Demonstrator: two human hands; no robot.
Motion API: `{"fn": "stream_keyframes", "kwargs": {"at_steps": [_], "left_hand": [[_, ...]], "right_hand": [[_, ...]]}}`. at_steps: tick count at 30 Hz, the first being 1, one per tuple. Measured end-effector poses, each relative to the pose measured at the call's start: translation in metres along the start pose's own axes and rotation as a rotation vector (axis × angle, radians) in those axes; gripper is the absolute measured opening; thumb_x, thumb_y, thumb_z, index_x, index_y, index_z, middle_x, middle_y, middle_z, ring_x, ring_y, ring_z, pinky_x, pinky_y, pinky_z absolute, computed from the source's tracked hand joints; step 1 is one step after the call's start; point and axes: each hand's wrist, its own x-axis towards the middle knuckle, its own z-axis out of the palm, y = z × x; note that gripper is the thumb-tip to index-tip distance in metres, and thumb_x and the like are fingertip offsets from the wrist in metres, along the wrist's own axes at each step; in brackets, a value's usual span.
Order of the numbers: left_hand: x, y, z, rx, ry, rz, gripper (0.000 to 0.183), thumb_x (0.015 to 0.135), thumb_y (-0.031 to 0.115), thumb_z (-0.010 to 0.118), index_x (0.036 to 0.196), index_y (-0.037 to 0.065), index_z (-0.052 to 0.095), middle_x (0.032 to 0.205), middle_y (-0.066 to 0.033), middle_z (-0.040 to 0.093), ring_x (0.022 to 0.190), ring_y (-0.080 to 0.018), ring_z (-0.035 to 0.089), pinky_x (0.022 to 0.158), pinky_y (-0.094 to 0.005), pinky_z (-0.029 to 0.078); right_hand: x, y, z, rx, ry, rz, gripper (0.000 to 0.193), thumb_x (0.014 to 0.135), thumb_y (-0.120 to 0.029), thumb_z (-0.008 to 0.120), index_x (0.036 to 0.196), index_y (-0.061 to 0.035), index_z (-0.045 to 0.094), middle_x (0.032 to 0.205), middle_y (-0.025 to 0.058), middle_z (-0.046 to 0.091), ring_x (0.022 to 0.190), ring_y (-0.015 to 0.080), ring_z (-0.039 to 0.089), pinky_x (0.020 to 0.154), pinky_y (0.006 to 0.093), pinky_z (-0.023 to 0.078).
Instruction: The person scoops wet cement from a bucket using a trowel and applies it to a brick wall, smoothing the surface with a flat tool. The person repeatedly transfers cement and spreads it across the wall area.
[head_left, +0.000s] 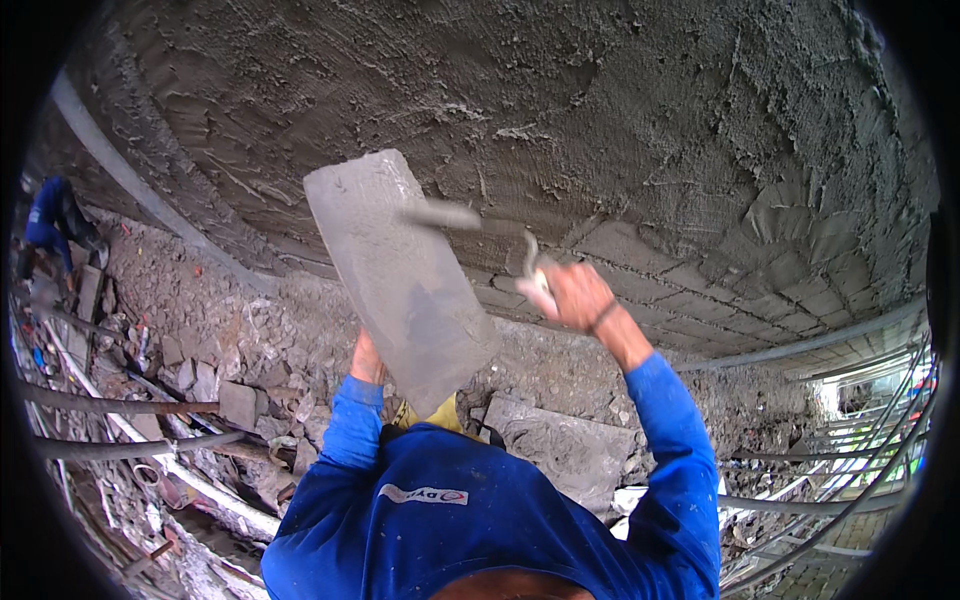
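My left hand [367,360] bears a long grey mortar board [395,250] from below, tilted up toward the wall. Its fingers are hidden behind the board, and only the wrist side shows. Wet mortar is smeared over the board's top face, with a darker patch near its lower end. My right hand [575,296] is closed round the handle of a trowel [440,214], with the curved neck rising from the grip. Motion blurs the trowel, whose blade overlaps the board's right edge. Beyond both hands stands a wall [560,120] coated in rough wet mortar.
Bare brickwork [720,295] shows along the wall's lower right. Rubble [190,375] and metal pipes [120,403] cover the ground at left. A flat slab [565,445] lies before me. Another person in blue [50,220] bends at the far left. Scaffold bars [830,505] stand at right.
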Motion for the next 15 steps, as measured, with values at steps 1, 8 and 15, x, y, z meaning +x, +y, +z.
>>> {"fn": "stream_keyframes", "kwargs": {"at_steps": [1, 8, 15], "left_hand": [[-0.001, 0.001, 0.004, 0.006, -0.011, 0.012, 0.052, 0.102, 0.039, 0.051, 0.138, 0.002, 0.044, 0.127, -0.0111, 0.058, 0.111, -0.0223, 0.06, 0.091, -0.0363, 0.054], [0.025, 0.053, 0.045, 0.331, -0.116, 0.388, 0.051, 0.102, 0.042, 0.051, 0.131, 0.0, 0.05, 0.119, -0.0119, 0.062, 0.104, -0.0218, 0.062, 0.087, -0.0364, 0.055], [0.109, 0.086, 0.164, 0.674, -0.193, 0.752, 0.047, 0.1, 0.044, 0.057, 0.114, -0.001, 0.058, 0.093, -0.0066, 0.062, 0.078, -0.0131, 0.06, 0.066, -0.0292, 0.051]], "right_hand": [[0.027, 0.013, 0.002, 0.055, 0.026, 0.033, 0.055, 0.095, -0.055, 0.053, 0.085, -0.0017, 0.064, 0.065, 0.0227, 0.064, 0.062, 0.0392, 0.067, 0.06, 0.0496, 0.054], [0.028, 0.014, -0.001, 0.424, 0.732, 0.277, 0.03, 0.099, -0.028, 0.059, 0.088, -0.0006, 0.061, 0.068, 0.0183, 0.058, 0.054, 0.0284, 0.056, 0.055, 0.0394, 0.046], [-0.154, 0.061, 0.177, 0.514, 0.522, 0.663, 0.044, 0.103, -0.037, 0.047, 0.09, 0.0032, 0.06, 0.071, 0.0197, 0.057, 0.064, 0.0231, 0.048, 0.061, 0.0432, 0.043]]}}
